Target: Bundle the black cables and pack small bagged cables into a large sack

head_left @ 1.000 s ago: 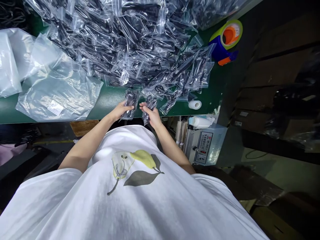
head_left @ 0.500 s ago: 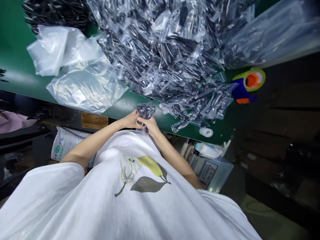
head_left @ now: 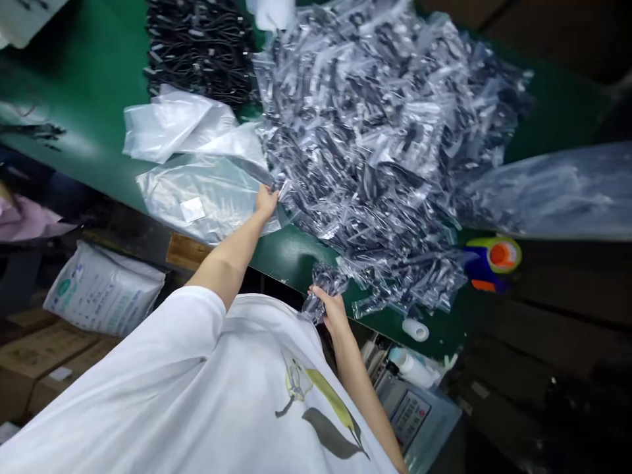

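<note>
At the left edge of a big heap of small clear bags with black cables inside [head_left: 355, 131], my left hand [head_left: 267, 199] reaches in with its fingers curled together. What lies between those fingers is too small to make out. My right hand [head_left: 332, 308], close to my body at the table's front edge, is closed around a bunch of bagged black cables [head_left: 330, 280]. Under and beside my left wrist lie large clear plastic bags [head_left: 222, 191] with a white label.
Black cables [head_left: 197, 52] lie in a mat at the back left of the green table [head_left: 99, 138]. To the right are a tape dispenser [head_left: 496, 260], a white roll [head_left: 415, 330] and a long clear plastic bag [head_left: 557, 191]. A white sack [head_left: 106, 289] stands below, left.
My left hand has left the bunch and moved forward and left to the heap's edge. My right hand keeps the bunch. The view has shifted.
</note>
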A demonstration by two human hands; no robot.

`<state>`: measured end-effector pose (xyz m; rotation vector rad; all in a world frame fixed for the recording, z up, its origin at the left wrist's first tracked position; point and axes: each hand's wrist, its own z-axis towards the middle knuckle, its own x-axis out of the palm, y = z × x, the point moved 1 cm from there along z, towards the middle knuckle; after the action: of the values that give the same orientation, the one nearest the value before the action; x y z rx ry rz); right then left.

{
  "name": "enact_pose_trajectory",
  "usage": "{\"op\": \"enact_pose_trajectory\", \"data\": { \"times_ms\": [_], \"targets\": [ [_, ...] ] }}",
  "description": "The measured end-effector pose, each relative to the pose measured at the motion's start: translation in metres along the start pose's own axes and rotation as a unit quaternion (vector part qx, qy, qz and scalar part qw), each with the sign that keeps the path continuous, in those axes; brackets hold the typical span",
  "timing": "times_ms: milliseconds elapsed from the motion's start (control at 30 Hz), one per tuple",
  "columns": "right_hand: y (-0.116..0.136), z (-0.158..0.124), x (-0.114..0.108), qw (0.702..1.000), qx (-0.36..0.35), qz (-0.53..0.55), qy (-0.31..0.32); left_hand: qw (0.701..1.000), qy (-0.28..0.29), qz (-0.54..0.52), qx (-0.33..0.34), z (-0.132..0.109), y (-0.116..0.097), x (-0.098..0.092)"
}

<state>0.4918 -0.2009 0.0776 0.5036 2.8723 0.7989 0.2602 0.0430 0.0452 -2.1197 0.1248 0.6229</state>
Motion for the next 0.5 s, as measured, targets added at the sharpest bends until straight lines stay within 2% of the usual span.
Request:
{"op": "enact_pose_trajectory", "data": {
  "times_ms": [133, 267, 400, 500],
  "targets": [
    [-0.007, -0.006, -0.012, 0.997, -0.008, -0.073, -0.002, 0.998, 0.000, -0.013, -0.063, -0.027, 0.019, -0.008],
    [0.003, 0.008, -0.007, 0.988, -0.034, -0.148, 0.039, 0.992, -0.023, -0.060, -0.105, -0.029, 0.046, -0.022],
    [0.032, 0.021, 0.013, 0.971, -0.071, -0.215, 0.083, 0.985, -0.040, -0.116, -0.119, -0.040, 0.068, -0.036],
    [0.055, 0.019, 0.041, 0.960, -0.095, -0.243, 0.098, 0.983, -0.029, -0.157, -0.093, -0.056, 0.078, -0.051]
  ]
}}
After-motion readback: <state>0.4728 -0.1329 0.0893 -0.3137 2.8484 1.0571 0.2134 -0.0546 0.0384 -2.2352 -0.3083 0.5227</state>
